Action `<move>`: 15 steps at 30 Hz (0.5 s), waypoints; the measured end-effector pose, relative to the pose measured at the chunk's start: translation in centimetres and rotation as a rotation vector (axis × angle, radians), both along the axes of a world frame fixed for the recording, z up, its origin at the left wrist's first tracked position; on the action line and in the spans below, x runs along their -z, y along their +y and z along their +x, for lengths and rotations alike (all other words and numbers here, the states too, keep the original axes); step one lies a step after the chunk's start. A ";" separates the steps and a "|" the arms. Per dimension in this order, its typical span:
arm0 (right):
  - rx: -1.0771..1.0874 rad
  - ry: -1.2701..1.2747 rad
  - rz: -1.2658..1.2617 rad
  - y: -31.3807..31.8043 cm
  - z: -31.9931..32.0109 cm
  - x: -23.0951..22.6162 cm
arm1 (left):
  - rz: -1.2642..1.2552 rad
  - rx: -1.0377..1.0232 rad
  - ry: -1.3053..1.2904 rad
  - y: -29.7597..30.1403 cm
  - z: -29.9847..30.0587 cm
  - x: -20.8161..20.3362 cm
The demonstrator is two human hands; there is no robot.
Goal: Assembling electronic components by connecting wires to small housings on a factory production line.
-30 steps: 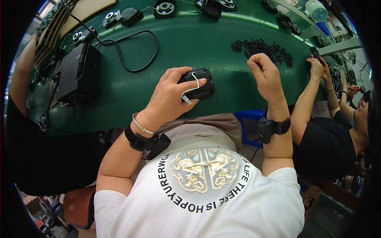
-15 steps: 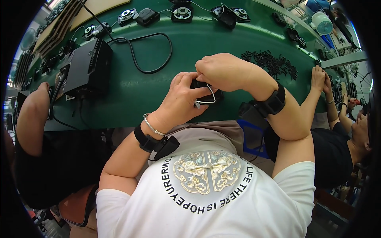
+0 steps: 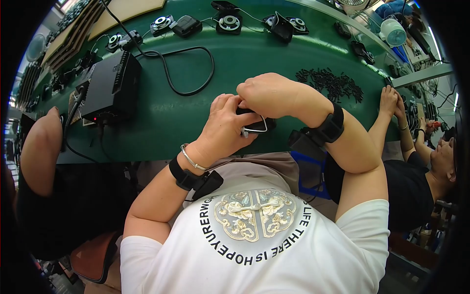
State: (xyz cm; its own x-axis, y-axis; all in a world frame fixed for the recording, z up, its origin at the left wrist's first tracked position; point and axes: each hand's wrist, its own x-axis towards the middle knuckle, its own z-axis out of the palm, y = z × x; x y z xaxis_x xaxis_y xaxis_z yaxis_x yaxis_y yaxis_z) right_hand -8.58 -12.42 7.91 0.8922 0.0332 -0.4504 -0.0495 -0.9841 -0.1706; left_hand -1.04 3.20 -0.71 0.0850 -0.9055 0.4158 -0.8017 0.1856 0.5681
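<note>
My left hand (image 3: 221,126) is closed round a small black casing (image 3: 255,126) just above the green table. A white wire (image 3: 266,128) loops out of the casing on its near side, by the left fingers. My right hand (image 3: 268,93) arches over the casing from the right with its fingers curled tightly. Its fingertips meet the casing's far side, next to my left fingers. Whatever they pinch is hidden behind the hand. To the right of my right hand lies a pile of short black pieces (image 3: 329,83).
On the green table (image 3: 161,132), a black box (image 3: 111,88) with cables stands at left. A black cable loop (image 3: 212,63) lies beyond my hands. Several speakers with wires, one a round speaker (image 3: 229,22), line the far side. Other people's arms (image 3: 388,105) are at both sides.
The view has shifted slightly, so the table's things sit a little lower. My hands keep nearly the same grip on the casing; the white wire still loops out.
</note>
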 end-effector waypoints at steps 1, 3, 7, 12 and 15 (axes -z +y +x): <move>0.021 -0.042 0.026 -0.2 -0.3 0.4 | -0.001 0.003 -0.006 0.0 0.0 0.0; 0.046 -0.089 0.049 -0.3 -0.6 1.0 | -0.004 0.004 -0.009 0.0 0.0 0.0; 0.087 -0.242 0.047 -0.4 -0.8 2.0 | 0.017 0.003 -0.006 0.0 0.1 -0.2; 0.134 -0.290 0.375 -2.2 -1.7 1.8 | 0.044 0.005 -0.014 0.0 0.2 -0.2; 0.143 -0.292 0.487 -2.4 -1.9 1.4 | 0.033 0.005 -0.007 0.0 0.3 -0.1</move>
State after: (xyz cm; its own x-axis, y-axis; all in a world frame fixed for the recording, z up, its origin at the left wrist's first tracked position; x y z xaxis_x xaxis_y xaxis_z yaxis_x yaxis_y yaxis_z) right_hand -10.52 -14.86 6.47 0.9880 0.0449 -0.1477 -0.0587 -0.7759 -0.6282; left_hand -0.76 3.23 -0.62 0.0777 -0.9190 0.3866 -0.8046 0.1712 0.5686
